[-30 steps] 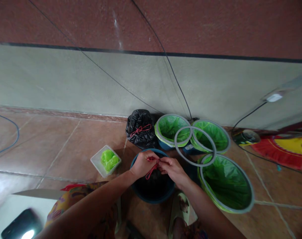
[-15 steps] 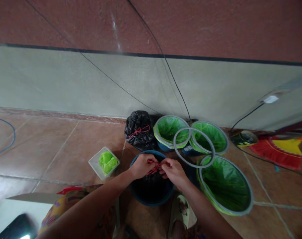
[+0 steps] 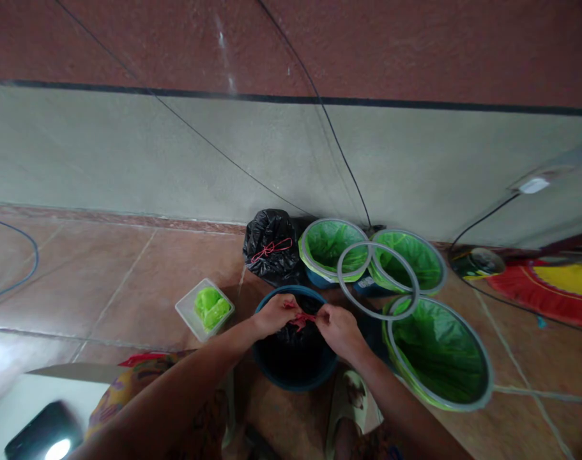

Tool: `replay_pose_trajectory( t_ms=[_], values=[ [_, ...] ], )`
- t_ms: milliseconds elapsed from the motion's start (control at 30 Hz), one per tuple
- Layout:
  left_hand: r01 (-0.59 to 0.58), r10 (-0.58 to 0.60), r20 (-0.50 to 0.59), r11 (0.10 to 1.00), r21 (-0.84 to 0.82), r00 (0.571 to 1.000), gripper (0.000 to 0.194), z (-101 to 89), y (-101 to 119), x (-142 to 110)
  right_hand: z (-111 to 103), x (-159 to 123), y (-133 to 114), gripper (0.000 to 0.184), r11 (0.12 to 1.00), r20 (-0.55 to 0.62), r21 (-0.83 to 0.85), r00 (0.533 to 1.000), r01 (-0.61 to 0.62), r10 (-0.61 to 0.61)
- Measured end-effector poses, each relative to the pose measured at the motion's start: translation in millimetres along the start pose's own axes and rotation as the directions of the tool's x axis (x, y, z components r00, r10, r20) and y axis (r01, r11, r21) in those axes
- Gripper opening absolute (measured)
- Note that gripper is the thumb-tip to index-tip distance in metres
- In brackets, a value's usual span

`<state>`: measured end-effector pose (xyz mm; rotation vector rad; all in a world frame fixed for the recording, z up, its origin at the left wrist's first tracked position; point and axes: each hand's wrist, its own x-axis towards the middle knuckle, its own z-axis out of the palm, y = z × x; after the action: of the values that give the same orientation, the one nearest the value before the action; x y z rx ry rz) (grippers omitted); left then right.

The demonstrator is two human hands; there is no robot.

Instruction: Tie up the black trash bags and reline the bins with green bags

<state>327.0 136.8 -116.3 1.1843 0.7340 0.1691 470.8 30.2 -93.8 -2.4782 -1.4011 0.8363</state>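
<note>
Between my hands stretches a red drawstring [image 3: 300, 319], bunched in the middle. It sits over a black garbage bag [image 3: 293, 338] inside a dark blue bin [image 3: 294, 387] on the floor before me. My left hand [image 3: 277, 316] pinches the drawstring's left side above the bin's rim. My right hand [image 3: 337, 326] pinches the other side, fingers pressed together. Behind the bin, against the wall, stands another black bag [image 3: 270, 262] closed with a red drawstring bow.
Bins lined with green bags stand to the right: one [image 3: 333, 280], a second [image 3: 427, 291], a third [image 3: 439, 358]. A loose grey ring [image 3: 344, 295] lies across them. A clear tub [image 3: 188, 306] with a green bundle [image 3: 211, 308] is left. Dark cables [image 3: 336, 140] hang along the wall.
My hands have moved slightly apart, drawing the red drawstring out between them. The view has shifted a little; the bins and the tub stay in place.
</note>
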Motion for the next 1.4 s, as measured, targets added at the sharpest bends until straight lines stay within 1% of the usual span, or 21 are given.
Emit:
replay_pose_trajectory(
  t_ms=[133,233,300,367,433,467,500,533,600,633,700,767,800,900,967,1067,1167,1200,1300,1333,1400],
  values=[
    [-0.019,0.019,0.006,1.000,-0.012,1.000,0.013,-1.8,-1,-2,3,0,2,0.021,0.994,0.045,-0.103,0.999,-0.026,0.031],
    [-0.035,0.035,-0.023,0.999,0.008,0.999,0.012,-5.7,-2,-2,6,2,3,0.022,0.998,0.082,-0.068,0.997,0.011,-0.005],
    [-0.014,0.017,-0.031,0.995,0.101,0.999,0.011,-10.3,-1,-1,9,3,5,0.023,0.998,0.090,-0.049,0.996,0.024,-0.020],
    [0.056,-0.052,-0.021,0.948,0.313,0.998,0.009,-15.7,1,-1,10,3,7,0.024,0.997,0.090,-0.076,0.996,0.011,-0.004],
    [0.095,-0.094,-0.031,0.805,0.585,0.995,0.005,-21.0,5,0,10,3,9,0.025,0.993,0.091,-0.120,0.996,-0.009,0.020],
    [0.092,-0.080,-0.050,0.706,0.702,0.996,0.002,-23.2,6,-1,10,3,9,0.026,0.991,0.096,-0.136,0.995,-0.016,0.029],
    [0.080,-0.038,-0.072,0.607,0.791,0.997,0.007,-25.1,8,-2,10,2,10,0.029,0.989,0.104,-0.145,0.994,-0.018,0.033],
    [0.072,0.021,-0.097,0.519,0.852,0.995,0.015,-26.4,9,-3,9,2,10,0.032,0.989,0.115,-0.147,0.993,-0.015,0.032],
    [0.073,0.120,-0.130,0.392,0.917,0.984,0.035,-26.6,9,-7,10,0,7,0.039,0.990,0.138,-0.140,0.990,0.013,0.006],
    [0.060,0.129,-0.112,0.350,0.935,0.985,0.042,-25.2,7,-10,11,-1,5,0.043,0.991,0.149,-0.129,0.989,0.044,-0.025],
    [-0.007,0.049,-0.008,0.295,0.955,0.999,0.052,-19.3,-1,-17,18,-6,-2,0.052,0.985,0.176,-0.097,0.977,0.142,-0.123],
    [-0.074,-0.114,0.108,0.266,0.961,0.988,0.060,-10.5,-13,-24,30,-12,-9,0.060,0.970,0.223,-0.071,0.951,0.234,-0.213],
    [-0.084,-0.191,0.135,0.251,0.964,0.972,0.065,-6.1,-19,-27,38,-14,-12,0.063,0.963,0.258,-0.070,0.937,0.261,-0.235],
    [-0.049,-0.322,0.111,0.195,0.980,0.940,0.068,2.4,-34,-31,64,-18,-15,0.067,0.956,0.375,-0.121,0.904,0.266,-0.204],
    [-0.035,-0.334,0.099,0.191,0.981,0.937,0.061,2.7,-37,-30,79,-16,-12,0.068,0.956,0.422,-0.177,0.896,0.234,-0.141],
    [-0.047,-0.273,0.112,0.234,0.971,0.955,0.053,-0.8,-36,-26,96,-6,-7,0.074,0.965,0.397,-0.211,0.916,0.155,-0.060],
    [-0.005,-0.213,0.063,0.262,0.965,0.975,0.065,-3.0,-36,-24,108,2,-7,0.080,0.982,0.367,-0.136,0.927,0.135,-0.076],
    [0.024,-0.219,0.033,0.255,0.967,0.975,0.071,-3.1,-38,-24,112,4,-9,0.075,0.984,0.371,-0.113,0.924,0.138,-0.087],
    [0.100,-0.302,-0.029,0.222,0.970,0.953,0.086,-2.7,-45,-22,115,8,-17,0.040,0.981,0.401,-0.093,0.909,0.168,-0.117],
    [0.120,-0.330,-0.042,0.220,0.968,0.943,0.091,-2.5,-46,-21,113,8,-19,0.035,0.978,0.403,-0.094,0.906,0.185,-0.133],
    [0.146,-0.330,-0.058,0.247,0.958,0.942,0.098,-2.0,-45,-18,105,9,-22,0.035,0.975,0.379,-0.090,0.912,0.205,-0.157]
  ],
)
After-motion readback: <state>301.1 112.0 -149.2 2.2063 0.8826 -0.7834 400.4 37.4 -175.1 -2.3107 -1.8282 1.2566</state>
